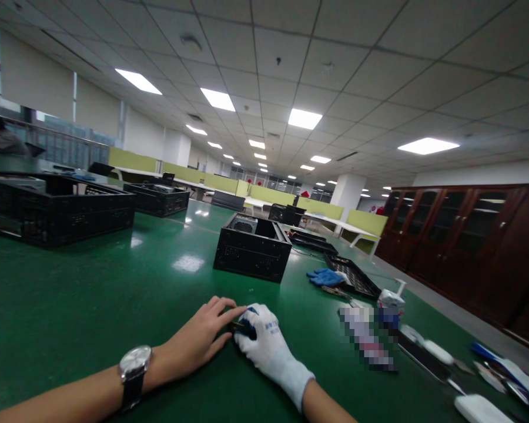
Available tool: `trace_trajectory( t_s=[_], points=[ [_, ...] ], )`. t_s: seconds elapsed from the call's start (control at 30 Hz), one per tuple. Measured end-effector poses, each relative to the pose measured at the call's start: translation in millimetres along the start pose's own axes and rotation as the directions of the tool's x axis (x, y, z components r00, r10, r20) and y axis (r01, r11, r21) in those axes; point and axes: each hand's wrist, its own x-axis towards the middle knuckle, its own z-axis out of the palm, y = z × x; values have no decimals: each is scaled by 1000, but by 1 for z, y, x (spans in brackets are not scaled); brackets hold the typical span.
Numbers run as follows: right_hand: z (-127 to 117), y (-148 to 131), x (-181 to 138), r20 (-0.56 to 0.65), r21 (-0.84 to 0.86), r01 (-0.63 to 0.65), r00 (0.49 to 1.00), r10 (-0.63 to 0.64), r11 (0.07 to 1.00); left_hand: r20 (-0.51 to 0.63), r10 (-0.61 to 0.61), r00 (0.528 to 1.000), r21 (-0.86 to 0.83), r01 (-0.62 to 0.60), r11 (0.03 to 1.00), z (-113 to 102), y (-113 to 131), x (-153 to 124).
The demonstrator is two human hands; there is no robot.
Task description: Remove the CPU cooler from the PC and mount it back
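Note:
My bare left hand (pixel 200 341), with a wristwatch (pixel 133 367) on the wrist, rests on the green table (pixel 92 305) with its fingertips on a small dark object (pixel 242 328). My right hand (pixel 264 343) wears a white glove and curls over the same object from the right. Both hands pinch it between them near the table's front. The object is mostly hidden and I cannot name it. A black open computer case (pixel 252 249) stands on the table a short way beyond my hands.
Black crates (pixel 57 211) stand at the far left, with another (pixel 158 198) behind them. A blue glove (pixel 324 276), a flat black tray (pixel 352 276) and several tools and packets (pixel 445 352) lie to the right. Dark wooden cabinets (pixel 467 235) line the right wall.

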Motion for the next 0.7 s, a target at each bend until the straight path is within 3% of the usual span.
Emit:
trace_trajectory(
  t_s=[0.2,0.33,0.4,0.57,0.7],
  points=[
    [-1,6,-3,-232,46,29,973,-17,999,-11,86,996,231,-82,970,1,0,-2],
    [-1,6,-4,-277,45,40,960,-26,998,-31,92,995,254,-81,964,-3,3,-1],
    [-1,5,-3,-239,34,15,971,-6,999,-43,79,996,250,-66,966,-3,4,-1],
    [1,3,0,-9,-54,-88,996,87,995,-22,78,997,247,-70,967,-1,3,-2],
    [1,3,1,13,-56,-91,996,92,994,25,70,997,245,-74,967,-2,4,-2]
  ],
)
